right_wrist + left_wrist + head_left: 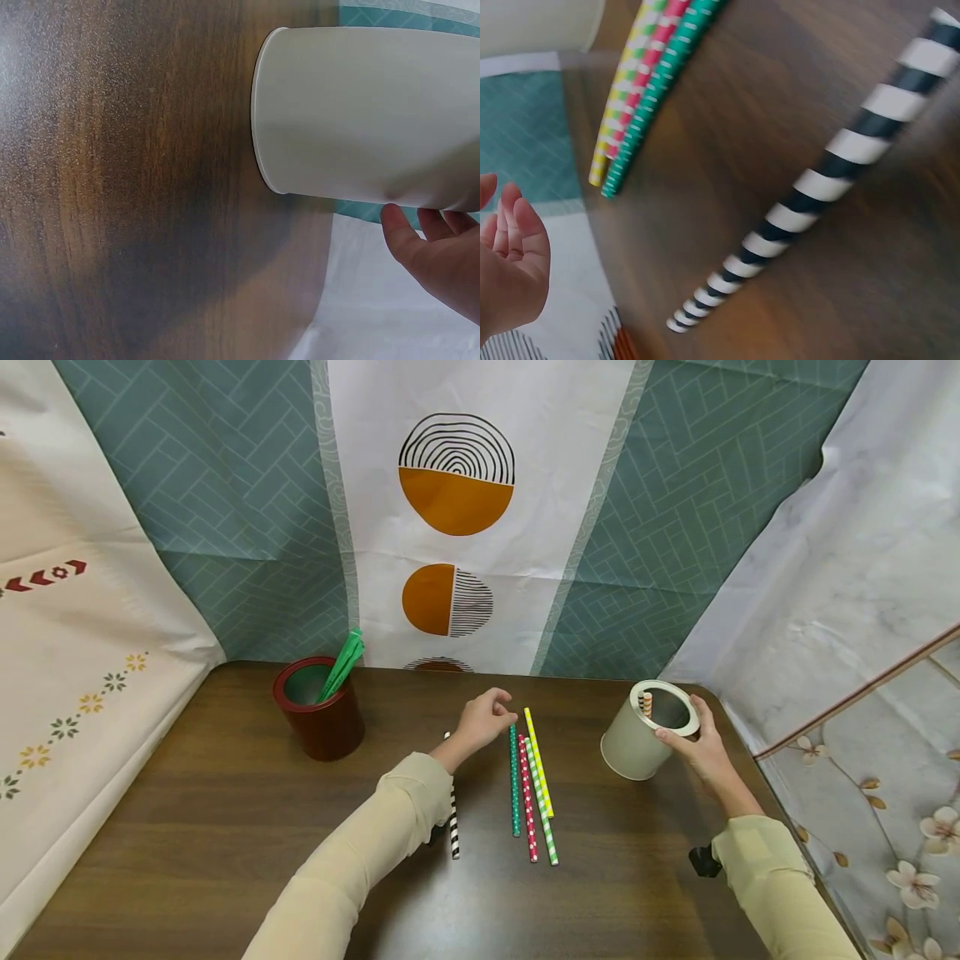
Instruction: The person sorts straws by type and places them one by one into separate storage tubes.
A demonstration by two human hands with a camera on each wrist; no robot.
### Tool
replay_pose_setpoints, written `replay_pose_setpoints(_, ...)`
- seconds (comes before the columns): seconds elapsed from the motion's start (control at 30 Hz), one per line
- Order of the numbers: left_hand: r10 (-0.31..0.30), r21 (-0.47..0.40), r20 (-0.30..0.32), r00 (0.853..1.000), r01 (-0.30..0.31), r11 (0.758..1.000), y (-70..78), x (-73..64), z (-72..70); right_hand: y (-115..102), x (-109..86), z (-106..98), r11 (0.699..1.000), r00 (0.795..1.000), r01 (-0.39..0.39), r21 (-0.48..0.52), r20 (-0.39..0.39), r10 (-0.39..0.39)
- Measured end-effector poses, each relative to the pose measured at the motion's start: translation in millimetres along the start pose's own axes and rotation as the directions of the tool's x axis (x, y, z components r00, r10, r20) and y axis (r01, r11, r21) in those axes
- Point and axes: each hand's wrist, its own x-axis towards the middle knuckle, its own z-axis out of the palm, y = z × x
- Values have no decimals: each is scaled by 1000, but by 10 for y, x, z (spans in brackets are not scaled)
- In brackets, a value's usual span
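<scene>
My left hand [486,718] hovers over the table with loosely curled fingers, holding nothing, just left of a row of paper straws. In that row lie a teal dotted straw [514,785], a red dotted straw [528,802], a green-striped straw [543,806] and a yellow straw [538,760]. A black-and-white striped straw [791,217] lies apart on the table, partly hidden by my left arm in the head view. My right hand [701,747] holds the upper side of a cream can [633,747], thumb near its rim. Striped straws [647,703] stand inside this can.
A dark red can [330,727] holding green straws [343,664] stands at the back left of the brown wooden table [225,827]. Patterned cloth [247,527] hangs behind the table, with more cloth along both sides.
</scene>
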Motion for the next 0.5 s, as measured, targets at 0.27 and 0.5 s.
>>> replay_pose_setpoints(0.27, -9, 47, 22, 1000, 8, 999, -298, -114, -57, 25, 16, 0, 1000, 1000, 14, 15, -6, -14)
replay_pose_setpoints(0.5, -4, 78, 22, 1000, 2, 997, -533, -203, -108, 9, 3, -18, 1000, 1000, 14, -8, 4, -14)
